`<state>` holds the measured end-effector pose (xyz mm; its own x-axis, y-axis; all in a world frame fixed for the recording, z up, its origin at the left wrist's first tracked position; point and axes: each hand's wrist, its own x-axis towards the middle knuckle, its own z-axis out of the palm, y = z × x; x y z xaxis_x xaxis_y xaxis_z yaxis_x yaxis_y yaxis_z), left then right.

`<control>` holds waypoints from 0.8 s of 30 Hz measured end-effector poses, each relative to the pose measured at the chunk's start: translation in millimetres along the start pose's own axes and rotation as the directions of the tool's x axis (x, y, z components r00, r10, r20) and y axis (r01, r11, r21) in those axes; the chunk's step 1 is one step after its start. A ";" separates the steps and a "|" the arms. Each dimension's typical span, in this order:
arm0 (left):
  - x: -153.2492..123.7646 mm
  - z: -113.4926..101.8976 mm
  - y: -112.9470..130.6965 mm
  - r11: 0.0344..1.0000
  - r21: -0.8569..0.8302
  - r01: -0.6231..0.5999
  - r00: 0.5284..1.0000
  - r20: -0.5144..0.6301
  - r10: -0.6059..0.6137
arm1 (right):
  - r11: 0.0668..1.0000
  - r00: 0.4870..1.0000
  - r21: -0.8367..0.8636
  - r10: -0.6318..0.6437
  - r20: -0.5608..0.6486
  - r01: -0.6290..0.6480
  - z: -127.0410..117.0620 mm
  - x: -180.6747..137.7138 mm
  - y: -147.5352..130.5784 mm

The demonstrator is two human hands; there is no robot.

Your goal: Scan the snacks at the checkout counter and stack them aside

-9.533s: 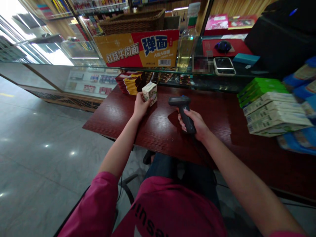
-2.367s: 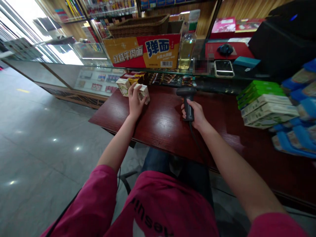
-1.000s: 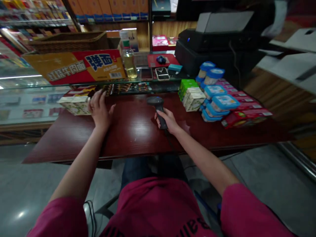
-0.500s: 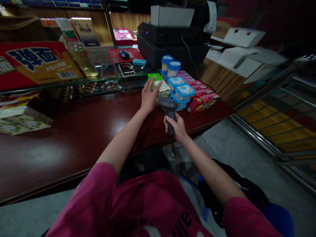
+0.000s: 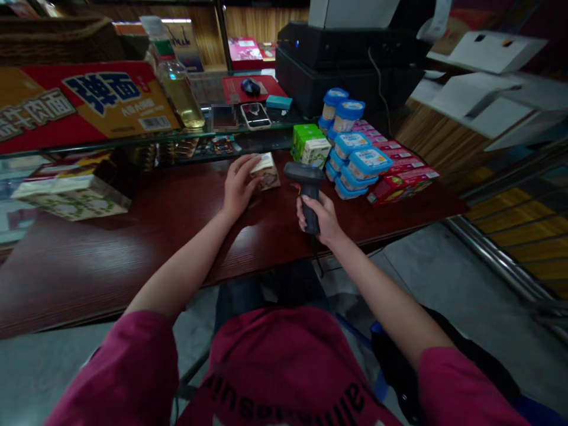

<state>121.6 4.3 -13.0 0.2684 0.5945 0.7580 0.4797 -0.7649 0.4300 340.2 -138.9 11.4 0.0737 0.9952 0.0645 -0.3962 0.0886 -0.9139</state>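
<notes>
My right hand (image 5: 320, 214) is wrapped round the grip of a dark barcode scanner (image 5: 306, 173), held upright above the counter with its head turned left. My left hand (image 5: 242, 183) has its fingers closed over a small white carton (image 5: 268, 171) on the counter, left of the scanner. Part of that carton is hidden under the fingers. Behind the scanner stand green and white cartons (image 5: 310, 145). Stacked blue-lidded tubs (image 5: 370, 160) are to the right, beside rows of red and pink boxes (image 5: 403, 180).
A pack of brown-and-white cartons (image 5: 84, 192) stands on the counter's left. On the glass shelf behind are a phone (image 5: 255, 116), a mouse (image 5: 251, 87), a bottle (image 5: 181, 94) and a noodle box (image 5: 119, 100). A black machine (image 5: 337, 65) stands behind the tubs. The counter (image 5: 186, 278) ends before my lap.
My left hand has moved left, away from the green and white cartons, with a small white carton in it. The scanner stays in my right hand. The view has shifted left.
</notes>
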 end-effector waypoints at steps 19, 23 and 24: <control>-29.9 -150.9 -118.2 0.899 0.229 0.374 0.926 -0.148 -0.347 | 0.954 0.861 -0.111 0.298 0.413 -0.278 126.7 121.1 80.0; -33.5 -127.5 -109.5 0.851 0.302 0.431 0.888 -0.313 -0.338 | 0.949 0.861 -0.119 0.314 0.401 -0.291 124.4 119.0 79.3; -34.1 -123.3 -109.3 0.842 0.304 0.445 0.876 -0.341 -0.340 | 0.949 0.861 -0.117 0.315 0.398 -0.293 125.0 118.7 79.4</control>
<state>-43.0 37.0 -25.4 -0.2126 0.6968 0.6850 0.7776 -0.3039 0.5505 203.0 -8.5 -3.5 -0.4258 0.9019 -0.0726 -0.2905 -0.2123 -0.9330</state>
